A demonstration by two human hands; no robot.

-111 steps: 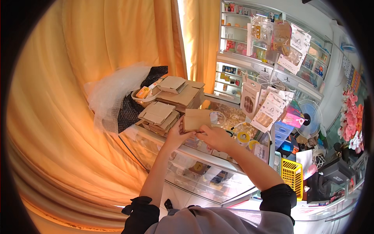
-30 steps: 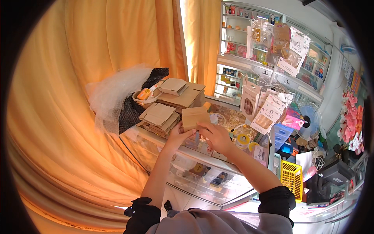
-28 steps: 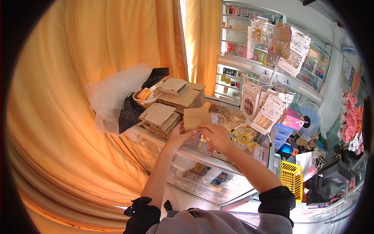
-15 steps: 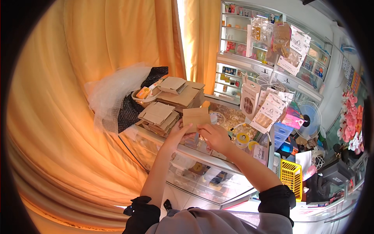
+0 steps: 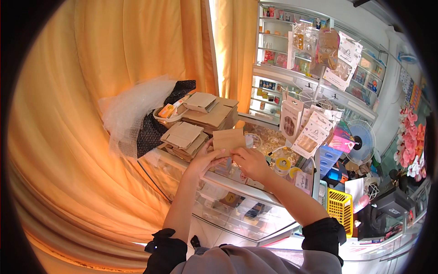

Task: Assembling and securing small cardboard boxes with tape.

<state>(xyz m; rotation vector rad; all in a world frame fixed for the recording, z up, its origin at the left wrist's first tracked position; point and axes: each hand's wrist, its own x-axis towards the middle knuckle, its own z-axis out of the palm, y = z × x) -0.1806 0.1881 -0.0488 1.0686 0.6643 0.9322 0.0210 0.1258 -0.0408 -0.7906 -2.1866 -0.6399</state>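
A small brown cardboard box, with one flat panel standing up, is held between my two hands over the front of the glass counter. My left hand grips its left lower side, fingers beneath it. On the right, the fingers of my right hand pinch its lower right edge. What the panel and fingers cover of the box is hidden. Just left of my left hand lies a stack of flattened cardboard boxes. Behind that, larger flat cardboard pieces carry another small folded box.
Left of the stacks are a pale basket and bubble wrap. Tape rolls sit on the glass counter to the right. A rack of hanging packets rises beyond them. A yellow basket stands at the far right.
Both hands keep hold of the cardboard box, with only slight finger shifts along its lower edge. The whole view has moved a little.
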